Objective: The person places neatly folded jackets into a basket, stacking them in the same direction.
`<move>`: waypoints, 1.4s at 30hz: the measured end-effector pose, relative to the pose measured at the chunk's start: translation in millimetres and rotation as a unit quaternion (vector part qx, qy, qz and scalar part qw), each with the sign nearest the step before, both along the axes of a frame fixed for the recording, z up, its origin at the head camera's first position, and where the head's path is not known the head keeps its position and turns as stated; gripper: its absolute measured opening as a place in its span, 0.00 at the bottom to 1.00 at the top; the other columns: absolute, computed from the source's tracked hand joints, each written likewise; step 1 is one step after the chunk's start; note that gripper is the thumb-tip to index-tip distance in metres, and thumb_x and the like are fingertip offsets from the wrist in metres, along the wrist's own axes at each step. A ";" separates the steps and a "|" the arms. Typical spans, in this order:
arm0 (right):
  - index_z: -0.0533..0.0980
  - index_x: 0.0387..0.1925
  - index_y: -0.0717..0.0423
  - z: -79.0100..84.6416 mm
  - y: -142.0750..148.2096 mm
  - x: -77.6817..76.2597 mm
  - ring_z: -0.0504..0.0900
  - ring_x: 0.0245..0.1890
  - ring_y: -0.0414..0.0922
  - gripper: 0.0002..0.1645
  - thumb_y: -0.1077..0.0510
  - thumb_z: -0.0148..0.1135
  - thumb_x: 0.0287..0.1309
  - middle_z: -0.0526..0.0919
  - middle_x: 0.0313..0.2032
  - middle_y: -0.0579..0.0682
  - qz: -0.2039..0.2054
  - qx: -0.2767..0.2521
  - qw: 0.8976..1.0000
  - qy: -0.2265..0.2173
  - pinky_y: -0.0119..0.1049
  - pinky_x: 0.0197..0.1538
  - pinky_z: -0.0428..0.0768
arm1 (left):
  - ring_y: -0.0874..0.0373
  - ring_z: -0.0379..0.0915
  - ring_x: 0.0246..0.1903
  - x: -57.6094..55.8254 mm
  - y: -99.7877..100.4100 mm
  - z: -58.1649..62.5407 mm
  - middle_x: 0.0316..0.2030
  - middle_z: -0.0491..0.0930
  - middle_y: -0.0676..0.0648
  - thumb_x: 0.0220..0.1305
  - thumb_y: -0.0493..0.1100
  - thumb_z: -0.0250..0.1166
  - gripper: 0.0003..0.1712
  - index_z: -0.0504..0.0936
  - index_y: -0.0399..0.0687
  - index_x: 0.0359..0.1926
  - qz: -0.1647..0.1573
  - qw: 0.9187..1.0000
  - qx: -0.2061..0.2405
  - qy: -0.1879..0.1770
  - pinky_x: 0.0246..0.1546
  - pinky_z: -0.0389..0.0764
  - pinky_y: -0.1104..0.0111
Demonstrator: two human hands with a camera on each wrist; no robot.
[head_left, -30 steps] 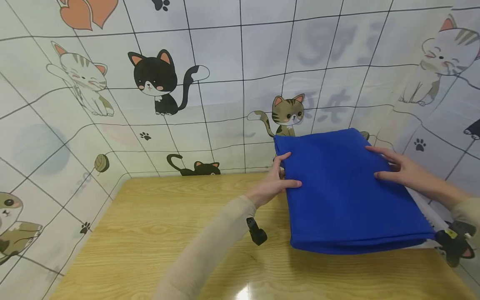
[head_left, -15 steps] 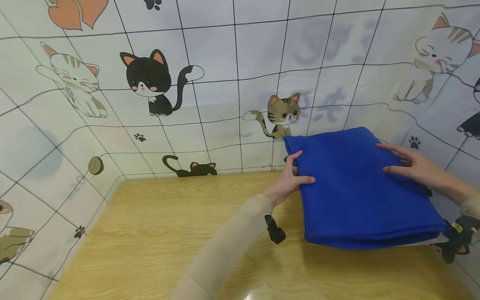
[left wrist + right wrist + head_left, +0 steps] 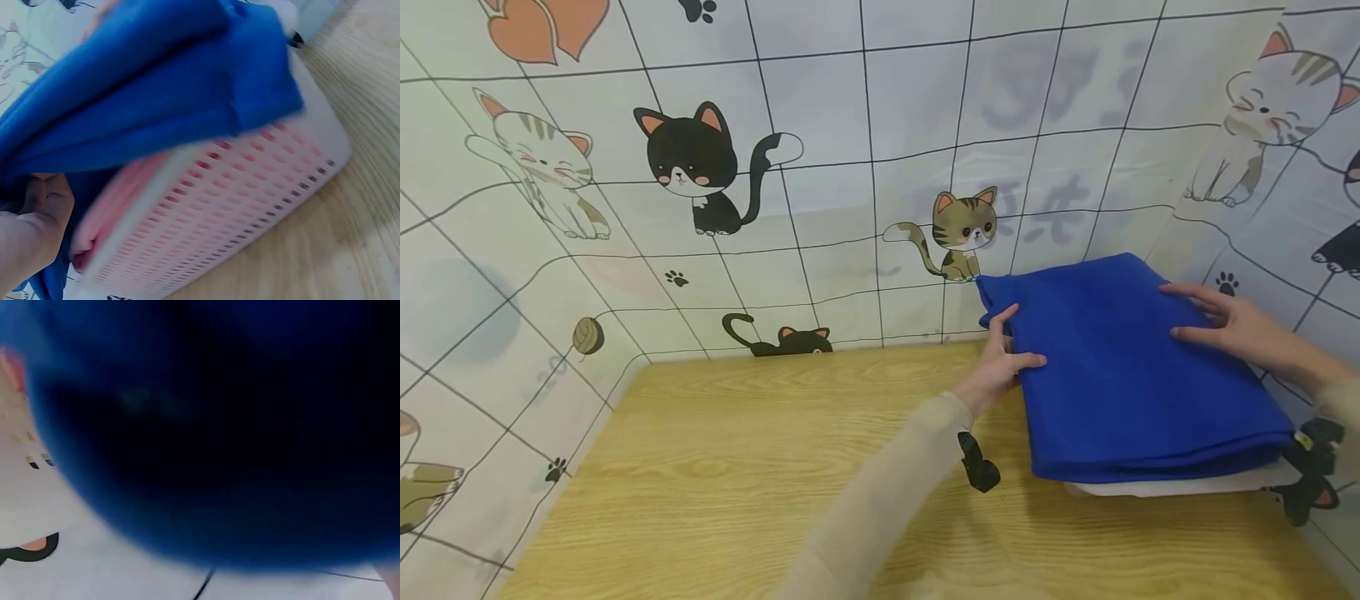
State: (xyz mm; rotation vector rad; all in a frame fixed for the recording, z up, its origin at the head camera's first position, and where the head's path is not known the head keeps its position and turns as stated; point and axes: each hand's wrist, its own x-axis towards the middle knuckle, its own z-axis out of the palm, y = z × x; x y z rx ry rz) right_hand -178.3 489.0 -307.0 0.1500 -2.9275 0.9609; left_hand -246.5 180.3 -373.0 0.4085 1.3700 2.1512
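Note:
A folded blue cloth (image 3: 1142,375) lies over a white basket (image 3: 250,181) with rows of holes, at the right of the table. My left hand (image 3: 1004,360) grips the cloth's left edge, thumb on top and fingers partly hidden under it. At the right edge, my right hand (image 3: 1228,327) holds the cloth, with its thumb on the upper face. Folded pink cloth (image 3: 122,200) shows inside the basket beneath the blue one in the left wrist view. Dark blue fabric (image 3: 206,437) fills most of the right wrist view and hides the right fingers.
The wooden table (image 3: 715,467) stretches out to the left of the basket. A wall covering (image 3: 842,108) printed with cats and grid lines stands behind the table and along both sides. A small black device (image 3: 977,463) hangs at my left wrist.
Both hands and the blue cloth have moved to the right in the head view, which has also turned slightly. More of the basket's white front shows below the cloth.

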 end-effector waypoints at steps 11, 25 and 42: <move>0.52 0.75 0.50 -13.4 11.3 0.9 0.41 0.64 0.80 0.43 0.63 0.59 0.63 0.45 0.69 0.75 0.014 -0.039 0.999 0.027 0.76 0.58 0.41 | 0.47 0.66 0.58 6.5 15.3 -1.0 0.58 0.64 0.45 0.57 0.21 0.59 0.51 0.56 0.75 0.68 -0.019 1.000 0.010 0.003 0.58 0.67 0.47; 0.52 0.69 0.68 -45.3 22.3 -8.3 0.47 0.60 0.82 0.39 0.64 0.59 0.62 0.51 0.63 0.83 0.023 0.001 1.000 0.011 0.76 0.56 0.47 | 0.47 0.66 0.60 -2.1 12.3 -15.7 0.66 0.58 0.44 0.53 0.20 0.63 0.51 0.61 0.67 0.69 -0.019 0.990 -0.124 0.058 0.51 0.74 0.50; 0.28 0.70 0.72 -45.2 12.2 1.0 0.26 0.64 0.77 0.43 0.56 0.41 0.74 0.27 0.65 0.82 0.052 -0.015 0.992 -0.117 0.73 0.59 0.33 | 0.39 0.43 0.69 3.6 -16.2 -31.1 0.71 0.48 0.37 0.51 0.59 0.74 0.62 0.38 0.79 0.75 -0.019 0.847 -0.429 0.314 0.60 0.62 0.46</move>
